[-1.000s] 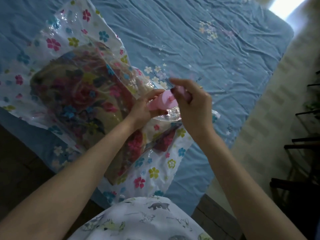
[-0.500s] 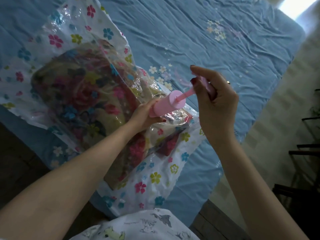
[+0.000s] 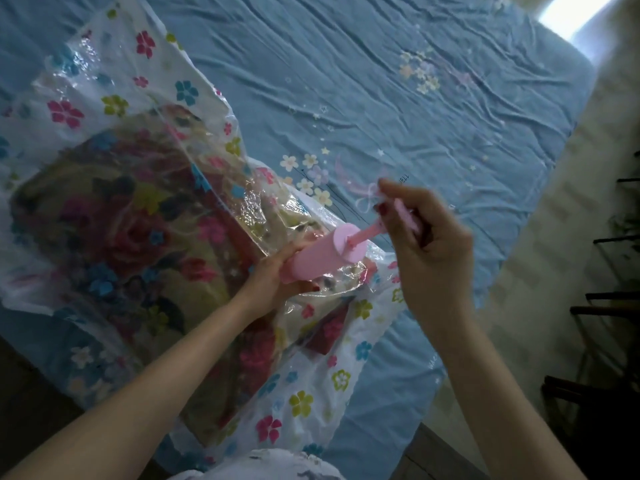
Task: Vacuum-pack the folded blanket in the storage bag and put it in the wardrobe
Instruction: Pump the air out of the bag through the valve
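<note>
Pumping step in hand: air is being drawn out of the vacuum storage bag (image 3: 180, 98) with a pink hand pump (image 3: 322, 256). The left hand (image 3: 273, 282) is wrapped around the lower end of the pump barrel, pressing it down onto the bag; the valve itself is hidden under the hand and barrel, so the seating cannot be checked. The right hand (image 3: 426, 244) is curled round the pump handle (image 3: 405, 214), up and to the right of the left hand, with the plunger rod (image 3: 367, 233) partly out of the barrel between the two hands

Judged progress: early to middle. The plastic is loose and wrinkled in places near the left hand, the blanket bundle is bulky, so plenty of air looks left. Wardrobe step not begun

Next move calls for repeated full strokes of the plunger along the barrel's axis while the left hand keeps the barrel firmly against the bag, so the seal at the valve does not break; tilting the barrel would likely leak

Folded blanket (image 3: 114, 230): inside the bag, to the left of and beneath the left hand, dark floral pattern in red, green and beige, seen through clear film. The bag is transparent with printed coloured flowers on white borders, lying on a bed with a blue sheet (image 3: 381, 81), its near edge below both forearms. Sheet is creased, with small flower prints just beyond the right hand
</note>
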